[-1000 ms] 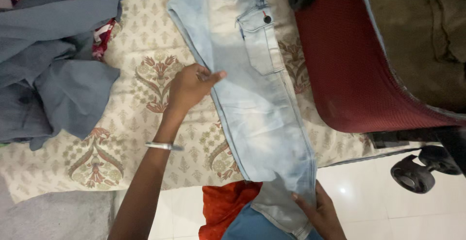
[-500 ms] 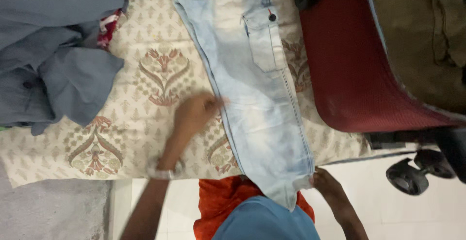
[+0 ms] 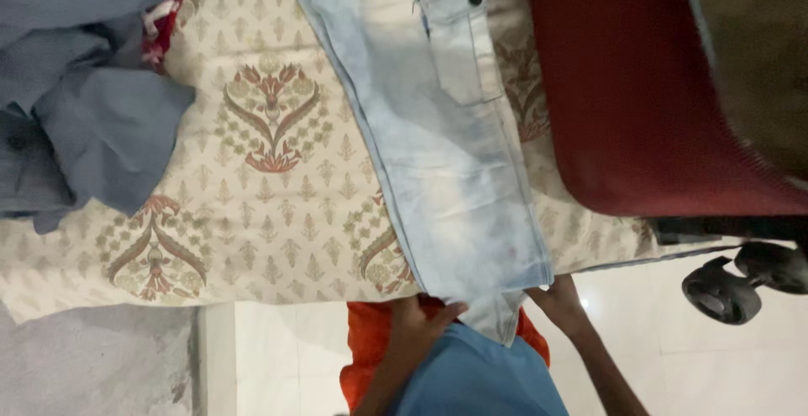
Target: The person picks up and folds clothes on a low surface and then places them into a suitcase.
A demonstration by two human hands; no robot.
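A pair of light blue washed jeans [image 3: 438, 147] lies lengthwise on a cream bedsheet [image 3: 252, 214] with a red and green floral print. A flap pocket with a dark button shows near the top of the leg. The leg hems hang over the near edge of the bed. My left hand [image 3: 419, 319] grips the hem at its left corner. My right hand [image 3: 557, 302] holds the hem at its right corner. Both hands are partly tucked under the cloth.
A heap of grey-blue clothes [image 3: 76, 88] lies at the left of the bed. An open maroon suitcase [image 3: 656, 105] sits at the right, with its black wheels [image 3: 732, 286] over the white tiled floor. Below I see my orange and blue clothing [image 3: 454, 365].
My left hand has left the middle of the jeans leg and come down to the hem at the bed's edge. My right hand has stayed at the hem's right corner.
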